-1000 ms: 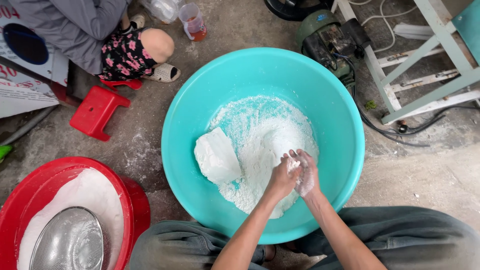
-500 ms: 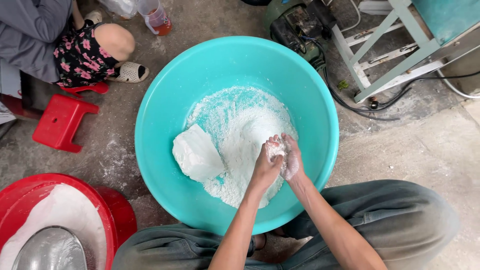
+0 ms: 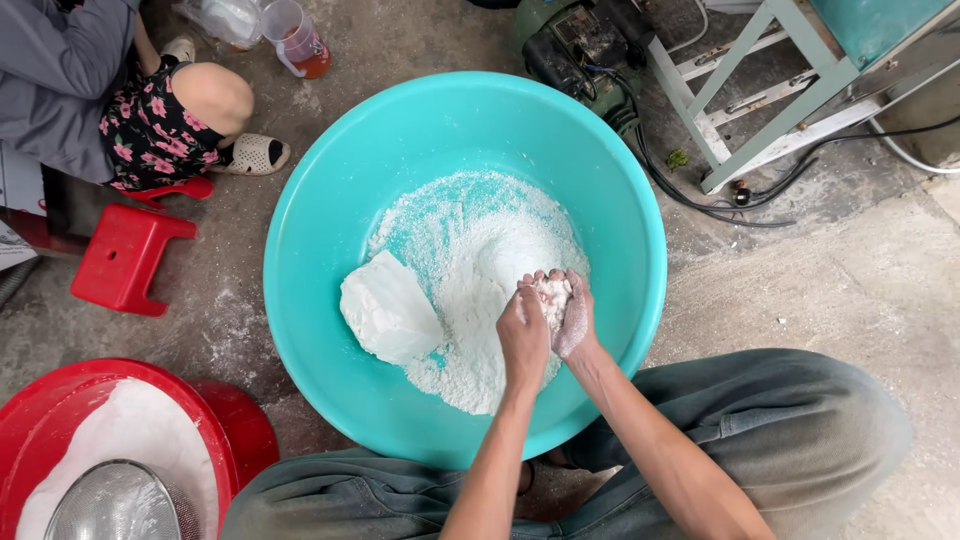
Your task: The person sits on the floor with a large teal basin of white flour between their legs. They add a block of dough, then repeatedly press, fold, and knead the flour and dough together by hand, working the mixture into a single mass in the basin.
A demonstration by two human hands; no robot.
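A big turquoise basin [image 3: 330, 180] stands on the concrete floor between my knees. Loose white crumbly flour [image 3: 470, 250] covers its bottom, and a solid white block of it [image 3: 388, 310] lies at the left. My left hand [image 3: 522, 335] and my right hand [image 3: 577, 318] are pressed together over the flour, both dusted white. Between them they squeeze a white lump [image 3: 551, 295] that shows at the fingertips.
A red basin [image 3: 45, 410] with white flour and a metal sieve [image 3: 110, 505] sits at lower left. A seated person [image 3: 120, 90] and a red stool [image 3: 128, 258] are at upper left, beside a plastic jug [image 3: 298, 38]. A motor [image 3: 575, 55], cables and a metal frame [image 3: 760, 90] lie beyond.
My two hands stay clasped, rubbing the lump over the flour. The view has shifted, so the basin sits lower and more to the right than half a second ago.
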